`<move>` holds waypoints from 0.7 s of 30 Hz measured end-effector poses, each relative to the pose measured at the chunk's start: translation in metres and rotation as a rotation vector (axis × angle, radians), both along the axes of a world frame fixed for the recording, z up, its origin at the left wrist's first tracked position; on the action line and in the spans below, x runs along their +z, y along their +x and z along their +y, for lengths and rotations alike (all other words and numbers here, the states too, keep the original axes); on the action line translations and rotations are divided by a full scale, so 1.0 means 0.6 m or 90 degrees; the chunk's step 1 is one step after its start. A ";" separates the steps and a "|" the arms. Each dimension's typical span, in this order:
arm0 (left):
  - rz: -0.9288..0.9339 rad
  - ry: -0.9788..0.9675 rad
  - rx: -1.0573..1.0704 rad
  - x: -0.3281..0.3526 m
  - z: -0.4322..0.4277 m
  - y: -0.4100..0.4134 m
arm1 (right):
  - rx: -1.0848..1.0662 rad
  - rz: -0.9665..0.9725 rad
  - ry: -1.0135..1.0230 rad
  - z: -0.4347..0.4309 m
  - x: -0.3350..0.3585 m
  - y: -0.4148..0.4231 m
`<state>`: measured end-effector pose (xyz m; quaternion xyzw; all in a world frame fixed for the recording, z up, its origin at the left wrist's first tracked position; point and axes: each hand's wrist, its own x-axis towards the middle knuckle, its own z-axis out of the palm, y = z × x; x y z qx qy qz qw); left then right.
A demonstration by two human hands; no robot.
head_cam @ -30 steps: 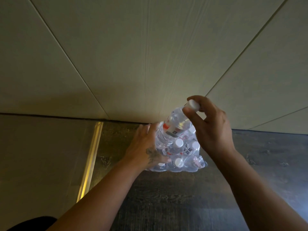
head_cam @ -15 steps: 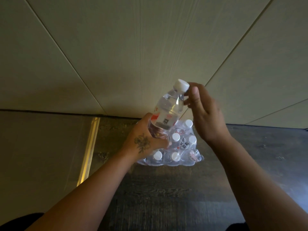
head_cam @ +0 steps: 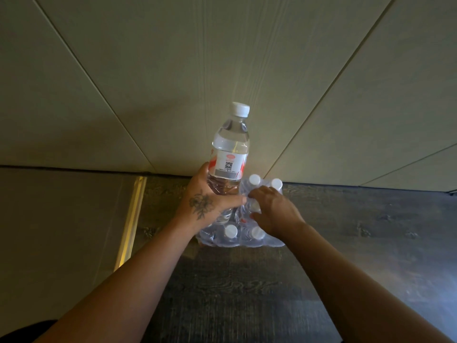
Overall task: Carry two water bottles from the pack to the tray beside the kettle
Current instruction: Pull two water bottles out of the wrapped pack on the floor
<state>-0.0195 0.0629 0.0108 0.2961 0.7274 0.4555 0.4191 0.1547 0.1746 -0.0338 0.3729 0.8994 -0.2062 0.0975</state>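
Clear bottle (head_cam: pixel 228 154) stood upright, clamped in left hand (head_cam: pixel 206 204)
Right hand (head_cam: pixel 273 211), fingers spread, pressed on pack (head_cam: pixel 237 240) at frame centre, directly over the next caps

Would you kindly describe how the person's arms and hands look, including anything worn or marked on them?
Both forearms are bare, with no sleeves, gloves, watch or bracelets in view. The left hand carries a dark flower tattoo on its back. The right hand shows no markings, and no rings can be made out on either hand.
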 end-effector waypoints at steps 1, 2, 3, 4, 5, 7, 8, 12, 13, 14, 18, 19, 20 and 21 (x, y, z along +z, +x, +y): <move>0.000 0.000 0.002 -0.001 -0.001 0.000 | -0.008 0.006 0.008 -0.002 -0.006 0.000; 0.001 0.001 0.002 -0.002 0.000 0.001 | -0.015 0.013 0.014 -0.004 -0.012 0.000; 0.002 0.002 0.001 -0.003 0.001 0.002 | -0.019 0.016 0.018 -0.006 -0.015 0.000; 0.001 0.003 0.000 -0.004 0.003 0.003 | -0.022 0.018 0.021 -0.007 -0.017 0.000; 0.000 0.005 -0.002 -0.004 0.004 0.005 | -0.025 0.020 0.021 -0.007 -0.018 0.001; 0.000 0.009 -0.004 -0.002 0.008 0.010 | -0.035 0.026 0.017 -0.007 -0.019 0.002; 0.001 0.007 -0.007 0.000 0.010 0.012 | -0.041 0.032 0.015 -0.007 -0.019 0.003; 0.009 -0.002 -0.016 0.004 0.011 0.013 | -0.042 0.030 0.016 -0.005 -0.021 0.007; 0.013 -0.004 -0.017 0.004 0.010 0.012 | -0.044 0.030 0.014 -0.004 -0.020 0.008; 0.016 -0.008 -0.016 0.004 0.009 0.011 | -0.046 0.033 0.016 -0.002 -0.017 0.008; 0.001 -0.013 -0.001 0.005 0.009 0.006 | -0.022 0.056 0.052 0.007 0.012 0.002; -0.004 -0.014 0.002 0.009 0.010 0.006 | -0.015 0.067 0.060 0.012 0.026 -0.001; -0.011 -0.013 0.003 0.013 0.010 0.005 | -0.012 0.081 0.059 0.018 0.041 -0.002; -0.021 -0.011 0.004 0.018 0.011 0.005 | -0.012 0.095 0.045 0.026 0.058 -0.002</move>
